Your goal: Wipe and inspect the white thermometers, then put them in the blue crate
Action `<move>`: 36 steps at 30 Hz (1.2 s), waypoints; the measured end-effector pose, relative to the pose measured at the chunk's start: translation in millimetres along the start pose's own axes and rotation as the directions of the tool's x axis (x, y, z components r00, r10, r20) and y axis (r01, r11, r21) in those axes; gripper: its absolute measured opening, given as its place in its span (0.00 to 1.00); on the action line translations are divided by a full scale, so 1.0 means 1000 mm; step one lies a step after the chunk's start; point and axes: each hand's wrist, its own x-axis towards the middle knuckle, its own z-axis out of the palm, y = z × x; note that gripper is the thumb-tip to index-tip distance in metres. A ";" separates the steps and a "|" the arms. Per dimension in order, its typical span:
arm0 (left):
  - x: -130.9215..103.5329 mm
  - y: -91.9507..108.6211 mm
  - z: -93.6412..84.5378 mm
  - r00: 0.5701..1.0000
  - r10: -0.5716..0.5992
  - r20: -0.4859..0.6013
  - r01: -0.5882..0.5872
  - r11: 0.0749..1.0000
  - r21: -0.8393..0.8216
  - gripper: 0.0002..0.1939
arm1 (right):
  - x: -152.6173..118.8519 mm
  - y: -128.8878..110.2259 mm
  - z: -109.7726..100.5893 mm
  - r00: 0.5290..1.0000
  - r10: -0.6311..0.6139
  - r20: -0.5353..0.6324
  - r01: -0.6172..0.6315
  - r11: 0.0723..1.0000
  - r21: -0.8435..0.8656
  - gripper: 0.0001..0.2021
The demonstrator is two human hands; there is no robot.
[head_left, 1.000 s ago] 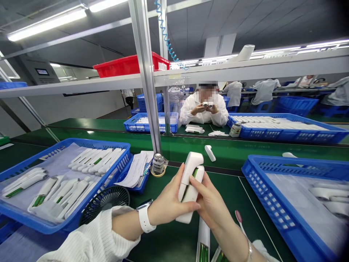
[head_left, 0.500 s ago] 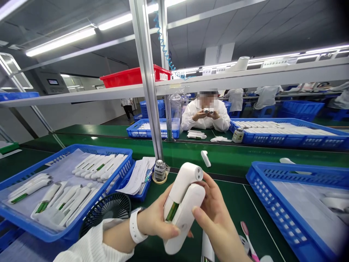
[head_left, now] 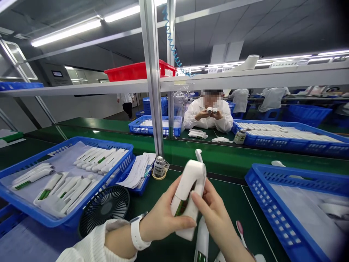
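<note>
Both hands hold a white handheld device (head_left: 188,174) with a rounded, angled head, raised over the green bench. It resembles an infrared thermometer. A green circuit board (head_left: 180,208) shows through an opening in its handle. My left hand (head_left: 166,211) wraps the handle, thumb across the lower end of the white cover piece (head_left: 188,231). My right hand (head_left: 211,203) grips from the other side, thumb pressed at the gap between cover and body. The cover's top lies against the head. Below my hands another white device (head_left: 201,240) lies on the bench.
On the left stands a blue tray (head_left: 129,154) of white devices, beside a black fan (head_left: 106,209) and papers (head_left: 137,171). A blue tray (head_left: 272,203) stands right, near a pink brush (head_left: 240,228). A co-worker (head_left: 208,112) sits opposite, beyond a metal post (head_left: 152,91).
The device in my hands has turned, and the cover piece now meets its head. My right thumb has moved to the gap. A white device on the green belt beyond has shifted left.
</note>
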 end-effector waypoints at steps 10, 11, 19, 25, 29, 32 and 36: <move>-0.013 -0.019 0.026 0.950 -0.139 -0.278 0.044 0.945 -0.323 0.26 | 0.007 -0.030 -0.042 0.987 0.155 -0.050 -0.022 0.433 0.901 0.23; -0.013 -0.019 0.032 0.951 -0.168 -0.258 0.064 0.928 -0.368 0.25 | 0.005 -0.031 -0.045 0.987 0.154 -0.037 -0.030 0.408 0.912 0.23; -0.014 -0.027 0.073 0.892 -0.427 -0.146 0.250 0.737 -0.627 0.17 | -0.004 -0.037 -0.072 0.989 0.145 -0.006 -0.030 0.249 0.968 0.23; -0.011 -0.038 0.088 0.855 -0.495 -0.152 0.274 0.682 -0.678 0.16 | -0.007 -0.046 -0.086 0.980 0.196 0.020 -0.051 0.155 0.987 0.21; -0.009 -0.039 0.093 0.850 -0.508 -0.144 0.298 0.686 -0.664 0.16 | -0.012 -0.052 -0.089 0.979 0.202 0.003 -0.035 0.158 0.987 0.21; -0.008 -0.035 0.092 0.856 -0.482 -0.188 0.277 0.734 -0.620 0.15 | -0.011 -0.054 -0.086 0.976 0.219 0.005 -0.049 0.196 0.979 0.20; -0.010 -0.033 0.086 0.882 -0.328 -0.339 0.177 0.897 -0.405 0.15 | -0.010 -0.043 -0.073 0.955 0.295 -0.032 -0.109 0.450 0.886 0.19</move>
